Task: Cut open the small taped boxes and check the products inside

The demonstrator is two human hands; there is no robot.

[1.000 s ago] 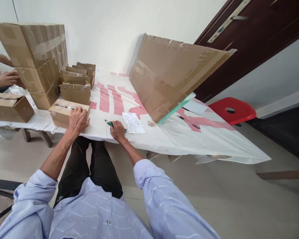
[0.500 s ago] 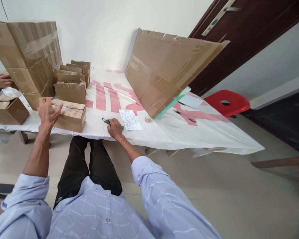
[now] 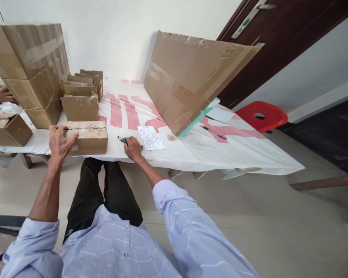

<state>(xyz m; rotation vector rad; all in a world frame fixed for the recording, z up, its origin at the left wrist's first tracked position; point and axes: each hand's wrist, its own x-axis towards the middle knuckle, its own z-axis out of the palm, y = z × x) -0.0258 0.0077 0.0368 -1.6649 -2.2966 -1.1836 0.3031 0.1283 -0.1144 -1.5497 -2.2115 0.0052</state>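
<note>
Cardboard box [image 3: 89, 139]: located on the table near its near edge, at left of centre, flat on its base, with a dark line running lengthwise across its top. The left hand [image 3: 60, 142] was placed at the left end of the box, touching it, fingers and thumb spread part-way apart across the corner; whether they clamped it could not be told. The right hand [image 3: 132, 148] lay on the table to the right of the box, palm down over a green cutter [image 3: 122, 139], which protruded on both sides; how firmly the fingers closed on it could not be told.

Just right of the right hand lay a printed sheet [image 3: 151, 138], with a small clear item [image 3: 171, 137] beside it. Beyond the box stood a row of open boxes [image 3: 80, 109]; to their left rose a stack of boxes [image 3: 31, 54]. A further box [image 3: 8, 132] was positioned at far left, near a co-worker's hand [image 3: 1, 95]. At right, a large cardboard panel [image 3: 185, 81] stood tilted on the white tablecloth [image 3: 243, 156]. A red stool [image 3: 266, 117] stood beyond the table's right side.
</note>
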